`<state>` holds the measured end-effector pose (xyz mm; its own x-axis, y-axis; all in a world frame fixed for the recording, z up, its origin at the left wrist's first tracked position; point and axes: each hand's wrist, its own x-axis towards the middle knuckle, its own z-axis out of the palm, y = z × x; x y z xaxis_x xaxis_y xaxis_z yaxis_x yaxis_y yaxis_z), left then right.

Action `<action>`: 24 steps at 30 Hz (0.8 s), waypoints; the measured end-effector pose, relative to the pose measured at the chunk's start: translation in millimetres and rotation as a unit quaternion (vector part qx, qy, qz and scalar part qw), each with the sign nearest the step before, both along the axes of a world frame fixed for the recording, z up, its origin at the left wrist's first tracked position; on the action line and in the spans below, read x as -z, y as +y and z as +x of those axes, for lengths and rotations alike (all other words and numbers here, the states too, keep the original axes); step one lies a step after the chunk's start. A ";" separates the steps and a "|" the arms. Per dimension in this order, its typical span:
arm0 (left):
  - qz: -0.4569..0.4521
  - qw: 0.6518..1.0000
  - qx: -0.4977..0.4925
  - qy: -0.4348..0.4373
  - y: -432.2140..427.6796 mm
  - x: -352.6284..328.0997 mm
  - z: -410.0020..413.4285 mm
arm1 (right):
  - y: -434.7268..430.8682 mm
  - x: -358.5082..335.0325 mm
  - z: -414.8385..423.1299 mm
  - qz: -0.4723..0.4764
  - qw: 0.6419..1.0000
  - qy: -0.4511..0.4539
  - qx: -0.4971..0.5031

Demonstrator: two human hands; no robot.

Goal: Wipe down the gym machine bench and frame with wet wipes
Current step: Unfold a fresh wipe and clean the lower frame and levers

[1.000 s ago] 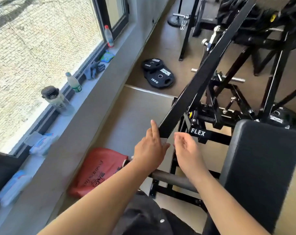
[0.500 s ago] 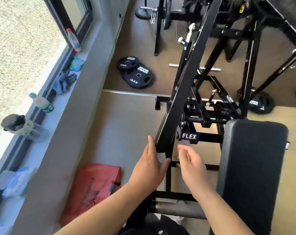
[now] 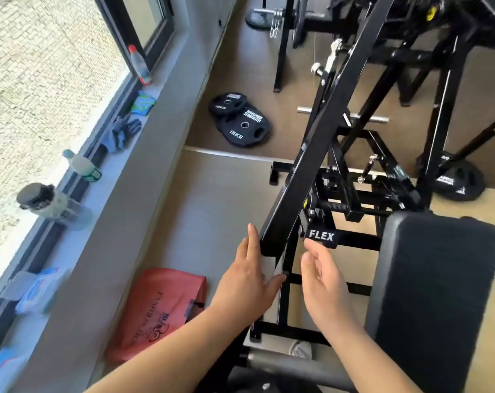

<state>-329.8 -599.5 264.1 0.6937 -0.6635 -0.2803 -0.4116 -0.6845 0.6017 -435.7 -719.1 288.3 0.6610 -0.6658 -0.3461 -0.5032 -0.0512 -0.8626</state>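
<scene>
A slanted black frame bar [image 3: 320,154] of the gym machine runs down to its lower end in front of me. My left hand [image 3: 246,282] lies with straight fingers along the left side of that end, its thumb hooked underneath. A pale wet wipe [image 3: 269,268] shows between thumb and fingers. Just right of the bar, my right hand [image 3: 322,282] hovers with relaxed fingers, holding nothing. The black bench pad [image 3: 439,293] stands at the right, beside a crossbar marked FLEX [image 3: 321,236].
A red bag [image 3: 155,310] lies on the floor under my left arm. Weight plates [image 3: 240,123] lie further off. The window sill on the left holds wipe packs [image 3: 33,290], bottles [image 3: 82,165], a shaker [image 3: 42,201] and gloves [image 3: 121,134]. More black machine frames crowd the upper right.
My view has tilted and shifted, so the bar now looks steeper. Both hands stay at the bar's lower end, the left sliding slightly along it.
</scene>
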 end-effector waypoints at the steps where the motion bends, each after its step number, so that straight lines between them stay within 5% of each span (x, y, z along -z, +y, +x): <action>1: 0.001 1.000 -0.004 -0.001 -7.9 0.1 5.2 | 2.7 2.1 -0.9 0.002 1.000 0.001 -0.004; 6: -0.012 1.000 -0.001 0.003 -52.5 -8.9 24.4 | 20.4 -7.6 -1.5 -0.047 0.999 -0.021 0.007; 9: 0.005 0.999 0.038 -0.027 -26.7 -4.5 14.6 | 35.0 -20.8 1.0 -0.140 0.986 -0.059 -0.073; 13: -0.007 0.991 0.136 0.010 9.8 2.5 14.6 | 60.1 -17.2 9.7 -0.059 0.988 -0.047 -0.133; 17: -0.122 0.976 0.077 0.163 53.7 -10.2 24.0 | 74.7 -9.1 19.5 -0.160 0.984 -0.037 -0.069; 21: -0.183 0.962 -0.072 0.189 96.6 -8.1 35.3 | 63.9 7.6 55.3 -0.411 0.909 -0.003 -0.077; 24: -0.186 0.960 -0.122 0.170 120.1 -7.3 36.7 | 73.9 20.2 72.4 -0.450 0.877 0.135 -0.103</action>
